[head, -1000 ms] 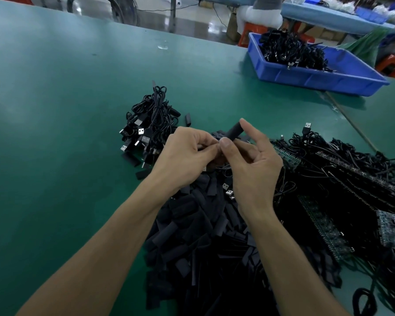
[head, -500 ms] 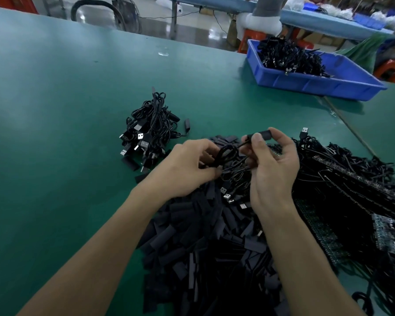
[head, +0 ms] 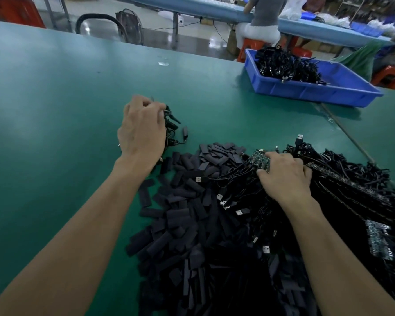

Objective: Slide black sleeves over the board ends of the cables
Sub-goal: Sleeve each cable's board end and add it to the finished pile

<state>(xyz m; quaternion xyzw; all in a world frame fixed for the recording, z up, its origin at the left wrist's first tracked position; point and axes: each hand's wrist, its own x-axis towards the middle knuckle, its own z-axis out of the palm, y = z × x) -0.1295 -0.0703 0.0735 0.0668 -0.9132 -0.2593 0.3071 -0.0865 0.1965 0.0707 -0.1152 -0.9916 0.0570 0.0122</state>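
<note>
- My left grip lies knuckles-up over the bundle at the far left, fingers curled down into it. Whether they pinch a wire there I cannot tell.
- My right grip rests on the heap of cables to the right, bent fingertips touching a green board. The thumb is hidden, so I cannot tell if it pinches anything.
- The sleeves lie in a loose pile on the counter between my arms, and I see none in either grip.
- The heap looks badly tangled. Lifting one board may drag its neighbours along and sweep plugs across the sleeves, scattering them.
- Tugging by the thin wires instead of the board could strain the joint where they meet.
- Drawing my left grip back carelessly could snag a loop and pull the bundle apart.
- Half a second ago both grips met above the sleeves, working one cable between them.
- Now they are well apart, the left at the bundle and the right at the heap. That cable is no longer between them.
- The view has also tipped up, showing more of the far room.
</note>
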